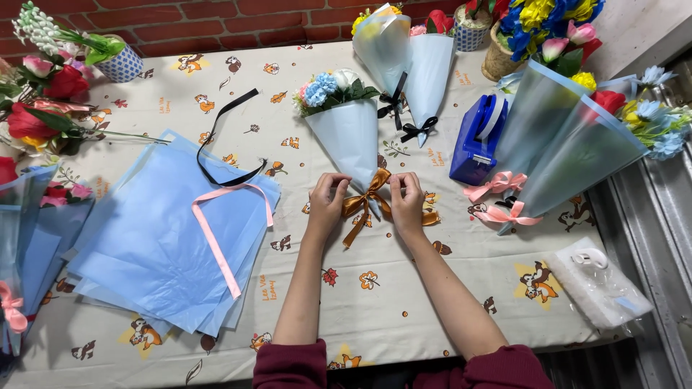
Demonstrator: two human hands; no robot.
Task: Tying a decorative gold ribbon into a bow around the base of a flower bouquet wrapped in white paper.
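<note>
Left hand [328, 193] and right hand [407, 194] each pinch a loop of the gold bow [373, 200] on the bouquet [346, 126] — best pulled evenly, keeping the knot centred on the worktop [404, 288].

A brick wall [216, 21] is running behind the table [404, 302], whose cartoon-printed cloth is lying under even light.

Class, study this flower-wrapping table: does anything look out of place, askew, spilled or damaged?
Nothing looks spilled or damaged. The only loose ends are a black ribbon and a pink ribbon trailing across the blue paper stack, while both hands hold the bouquet's gold bow.
</note>
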